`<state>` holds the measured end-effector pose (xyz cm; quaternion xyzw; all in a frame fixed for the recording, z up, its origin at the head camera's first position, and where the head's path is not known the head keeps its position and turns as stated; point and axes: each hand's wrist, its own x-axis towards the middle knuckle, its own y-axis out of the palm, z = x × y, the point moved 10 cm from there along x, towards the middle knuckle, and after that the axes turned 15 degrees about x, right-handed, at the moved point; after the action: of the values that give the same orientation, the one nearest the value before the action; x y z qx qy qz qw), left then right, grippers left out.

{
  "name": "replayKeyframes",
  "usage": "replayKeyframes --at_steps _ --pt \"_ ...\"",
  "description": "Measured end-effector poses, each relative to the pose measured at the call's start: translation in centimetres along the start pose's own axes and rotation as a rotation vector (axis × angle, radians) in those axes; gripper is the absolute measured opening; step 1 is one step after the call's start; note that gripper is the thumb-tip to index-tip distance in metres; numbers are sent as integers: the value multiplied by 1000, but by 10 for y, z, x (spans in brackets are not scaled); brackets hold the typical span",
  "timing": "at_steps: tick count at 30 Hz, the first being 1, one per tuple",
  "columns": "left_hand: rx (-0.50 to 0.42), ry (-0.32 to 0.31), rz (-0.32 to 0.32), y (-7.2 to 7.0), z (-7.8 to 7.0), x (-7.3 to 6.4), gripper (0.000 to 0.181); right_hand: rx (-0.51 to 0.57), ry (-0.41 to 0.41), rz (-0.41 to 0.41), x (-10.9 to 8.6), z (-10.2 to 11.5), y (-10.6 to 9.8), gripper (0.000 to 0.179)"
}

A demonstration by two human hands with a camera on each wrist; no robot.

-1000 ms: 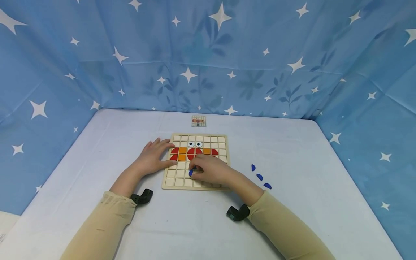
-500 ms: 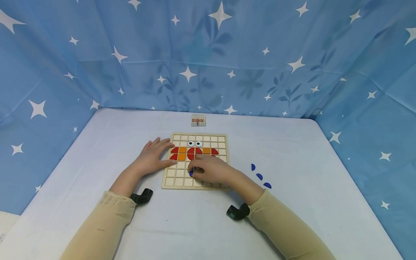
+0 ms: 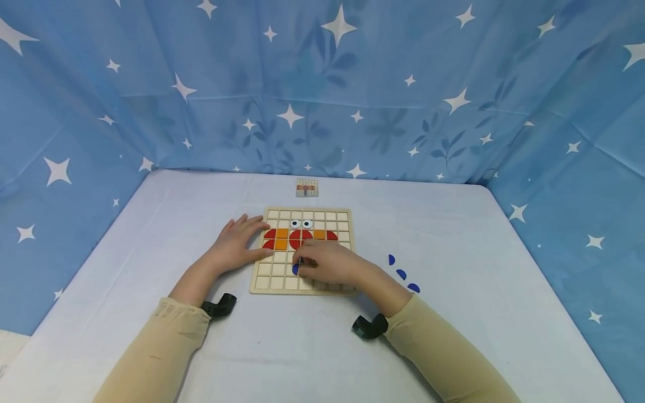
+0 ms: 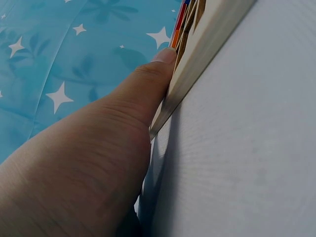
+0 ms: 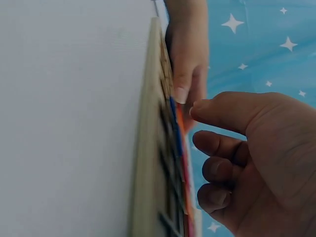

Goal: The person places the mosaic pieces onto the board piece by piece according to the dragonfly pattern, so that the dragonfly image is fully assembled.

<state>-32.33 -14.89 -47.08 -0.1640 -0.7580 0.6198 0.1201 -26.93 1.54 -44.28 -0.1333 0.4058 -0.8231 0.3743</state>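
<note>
A wooden grid board (image 3: 264,283) lies on the white table. My left hand (image 3: 237,243) rests at its left side, fingers spread, with the thumb on the near-left edge; in the left wrist view the thumb (image 4: 143,84) lies along the board's rim. My right hand (image 3: 330,262) reaches over the board, fingers bent, thumb beside a blue half-round piece (image 3: 295,269) on the grid. In the right wrist view the right hand's (image 5: 242,143) thumb and fingertips are apart, with nothing between them, close to blue pieces (image 5: 176,126) on the board. Part of the grid is hidden beneath this hand.
Red pieces (image 3: 295,239), orange squares (image 3: 281,244) and two eye pieces (image 3: 301,224) sit in the upper grid. Three blue half-round pieces (image 3: 401,274) lie right of the board. A small pattern card (image 3: 307,188) lies behind it. A blue star-patterned curtain (image 3: 322,84) surrounds the table.
The right thumb covers more of the blue half-round piece half a second ago, then shifts slightly right, showing more of it now. The left hand stays in place.
</note>
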Motion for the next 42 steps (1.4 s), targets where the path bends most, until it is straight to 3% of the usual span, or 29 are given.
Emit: replayKeyframes --at_steps 4,9,23,27,33,42 --pt "-1 1 -1 1 1 -1 72 7 -24 -7 -5 3 -11 19" --pt "-2 -6 2 1 1 0 74 49 -5 -88 -19 -4 -43 18" --pt "18 -27 18 3 2 -1 74 83 123 -232 -96 -71 -103 20" --pt "13 -22 20 3 1 -1 74 101 197 -222 -117 -100 -107 23" --pt "12 -17 17 2 0 -1 74 167 288 -142 -132 -136 -95 26" --pt "8 -9 1 1 -2 -2 74 216 265 -124 -132 -145 -87 27"
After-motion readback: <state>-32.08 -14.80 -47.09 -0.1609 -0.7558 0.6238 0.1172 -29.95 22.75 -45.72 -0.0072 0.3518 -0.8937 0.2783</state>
